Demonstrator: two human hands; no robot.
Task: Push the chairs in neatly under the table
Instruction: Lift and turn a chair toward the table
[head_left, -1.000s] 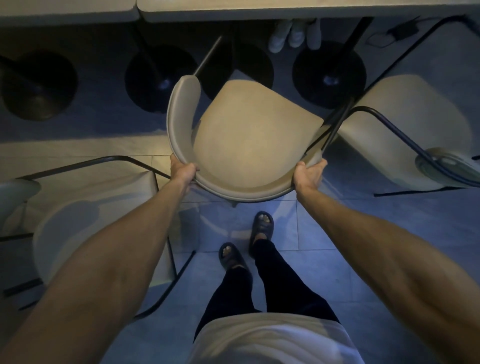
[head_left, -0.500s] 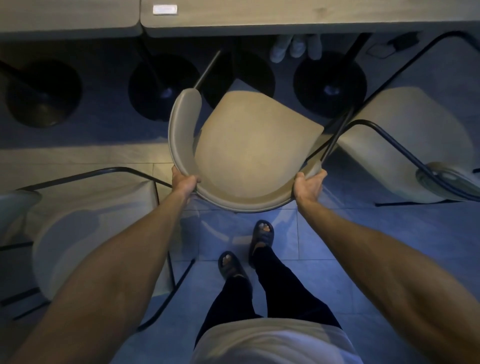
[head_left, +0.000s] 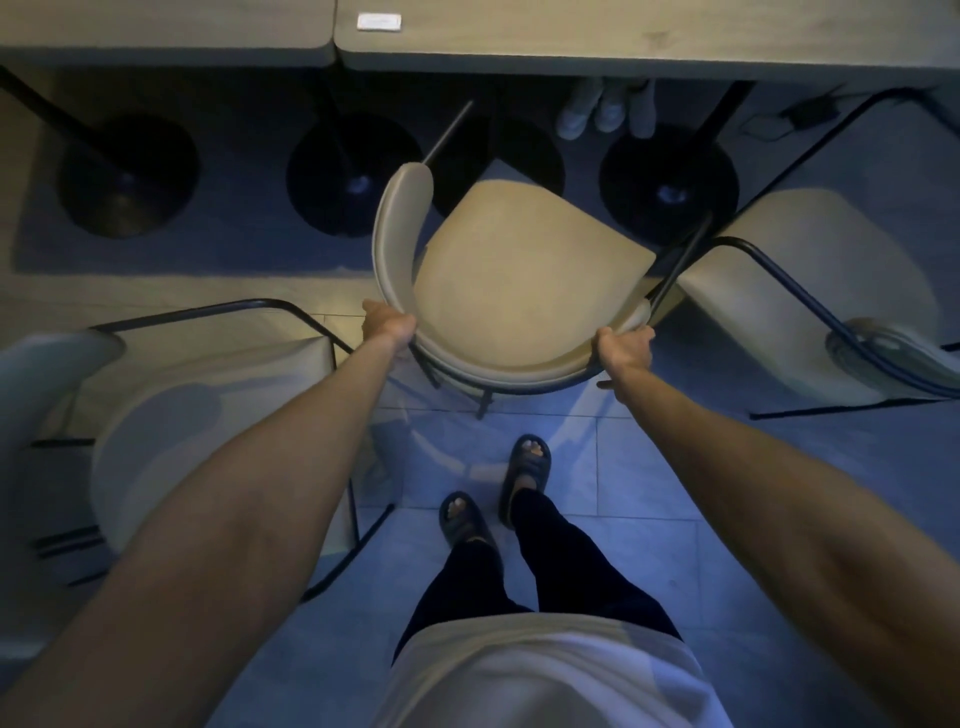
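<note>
The floor (head_left: 623, 467) is laid with large pale tiles, washed in cool bluish light nearby. Farther off a beige strip (head_left: 156, 291) crosses it, then deep shadow. In that shadow stand round black pedestal bases (head_left: 127, 176), set in a row. Two wood-toned worktops (head_left: 571, 36) run along the top edge, side by side with a narrow gap between. A pair of white shoes (head_left: 597, 111) sits beneath them, and a black adapter with its cable (head_left: 810, 114) lies to the right.

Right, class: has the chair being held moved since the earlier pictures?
Yes. The chair has slid forward, toward the table: its seat's front corner now sits closer to the round black base.
</note>
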